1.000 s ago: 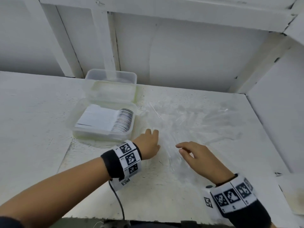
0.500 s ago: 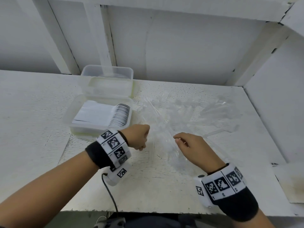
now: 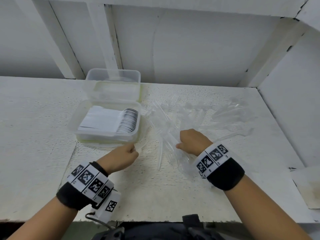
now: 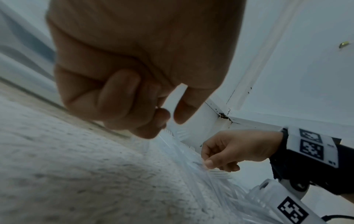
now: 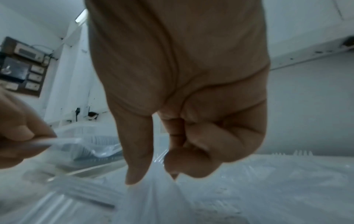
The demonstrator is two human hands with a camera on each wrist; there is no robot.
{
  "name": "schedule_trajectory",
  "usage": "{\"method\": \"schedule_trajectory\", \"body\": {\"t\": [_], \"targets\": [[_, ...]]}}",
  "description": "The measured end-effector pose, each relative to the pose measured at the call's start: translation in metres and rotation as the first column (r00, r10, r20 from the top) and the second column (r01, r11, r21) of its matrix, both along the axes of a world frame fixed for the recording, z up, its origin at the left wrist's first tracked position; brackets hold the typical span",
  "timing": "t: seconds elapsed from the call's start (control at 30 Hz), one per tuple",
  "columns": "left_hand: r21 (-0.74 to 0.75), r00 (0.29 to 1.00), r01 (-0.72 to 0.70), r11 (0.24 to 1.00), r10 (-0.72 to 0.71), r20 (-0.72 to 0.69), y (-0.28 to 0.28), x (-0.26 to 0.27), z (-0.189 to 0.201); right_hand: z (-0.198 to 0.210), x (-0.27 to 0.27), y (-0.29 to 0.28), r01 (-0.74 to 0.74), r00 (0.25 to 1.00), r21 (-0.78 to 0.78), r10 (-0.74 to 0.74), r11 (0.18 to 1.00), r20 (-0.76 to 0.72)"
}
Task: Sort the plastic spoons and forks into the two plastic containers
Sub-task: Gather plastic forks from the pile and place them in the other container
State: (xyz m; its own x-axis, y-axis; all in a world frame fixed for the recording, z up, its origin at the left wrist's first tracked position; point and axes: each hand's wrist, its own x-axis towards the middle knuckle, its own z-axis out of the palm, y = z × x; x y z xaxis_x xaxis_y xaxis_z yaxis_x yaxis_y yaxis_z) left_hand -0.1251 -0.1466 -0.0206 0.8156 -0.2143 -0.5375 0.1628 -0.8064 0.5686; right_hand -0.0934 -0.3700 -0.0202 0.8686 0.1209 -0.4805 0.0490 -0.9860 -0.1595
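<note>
Forks [image 3: 166, 135] lie in a clear heap on the desk [image 3: 43, 135] under the right hand [image 3: 194, 141] — its grip pinches one handle, long axis running away from it — while the left hand [image 3: 121, 158], pinching another piece, sits nearer the containers [image 3: 107, 134].

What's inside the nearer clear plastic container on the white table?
The nearer clear plastic container holds a packed row of white plastic spoons, bowls rightward. Anything beneath them is covered.

Your wristbands [image 3: 90, 184] are black with white blocks of black square codes. The cutlery [image 3: 181, 116] is clear on the white speckled desk [image 3: 34, 135]; both containers [image 3: 110, 122] are clear.
</note>
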Motion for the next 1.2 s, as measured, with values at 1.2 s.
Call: {"method": "schedule_trajectory", "body": {"t": [1.2], "targets": [[-0.297,0.982,-0.189,0.936,0.177,-0.067,-0.051,0.023,-0.006,0.008,-0.064,-0.056,0.529,0.421,0.474,-0.268,-0.704,-0.867]]}}
